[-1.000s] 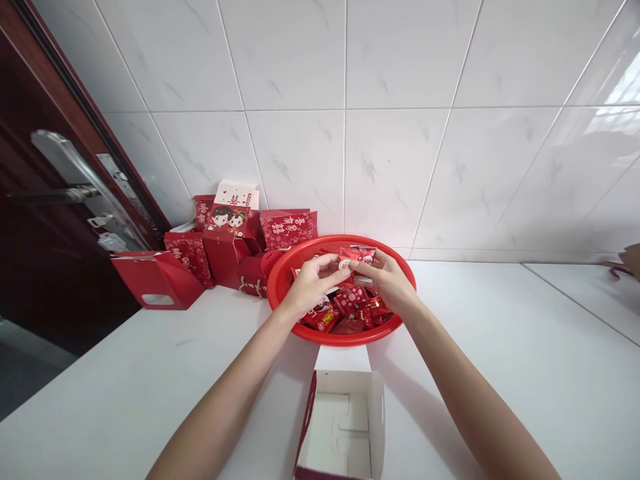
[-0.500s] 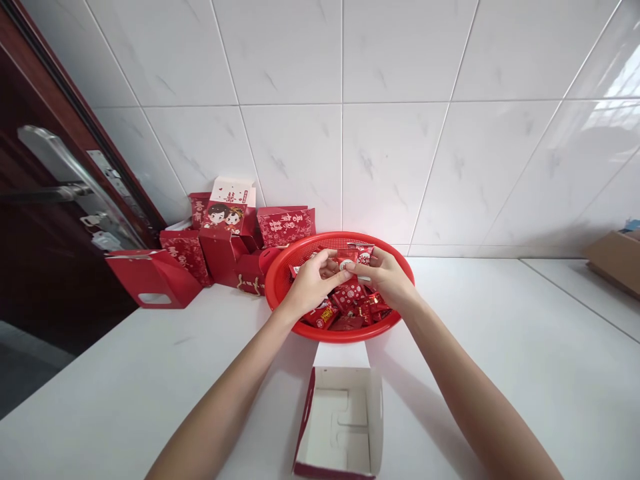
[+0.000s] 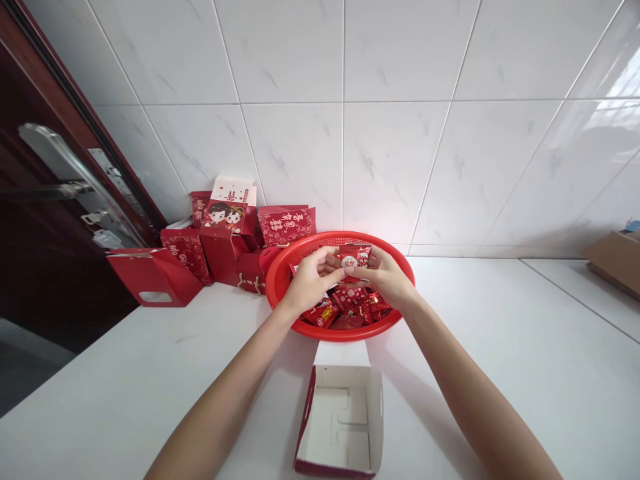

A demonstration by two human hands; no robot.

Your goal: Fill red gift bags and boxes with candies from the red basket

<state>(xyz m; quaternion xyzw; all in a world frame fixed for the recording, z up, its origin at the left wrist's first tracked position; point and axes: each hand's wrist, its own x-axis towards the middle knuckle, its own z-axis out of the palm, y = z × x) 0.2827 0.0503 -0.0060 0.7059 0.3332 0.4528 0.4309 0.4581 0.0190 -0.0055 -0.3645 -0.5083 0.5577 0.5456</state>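
Over a red plastic basket (image 3: 274, 308), both hands come together with their fingers closed. Between my left hand (image 3: 309, 283) and my right hand (image 3: 387, 277) are red candy packets (image 3: 354, 259) with white lettering, held side by side so they overlap. Which fingers grip which packet is partly hidden. Beneath the hands, more red wrapped candies (image 3: 323, 313) fill the basket. Nearer to me on the white counter stands an open paper box (image 3: 327, 427), white inside with dark red outer sides; nothing lies in it.
Several red printed gift boxes (image 3: 225, 257) are grouped left of the basket against the tiled wall (image 3: 390, 167). A dark door with a metal handle (image 3: 75, 173) is at the far left. At the right edge sits a brown cardboard box (image 3: 615, 260).
The two packets have been drawn together between my hands and now overlap more, with their printed fronts showing more clearly. The basket and boxes have stayed put.
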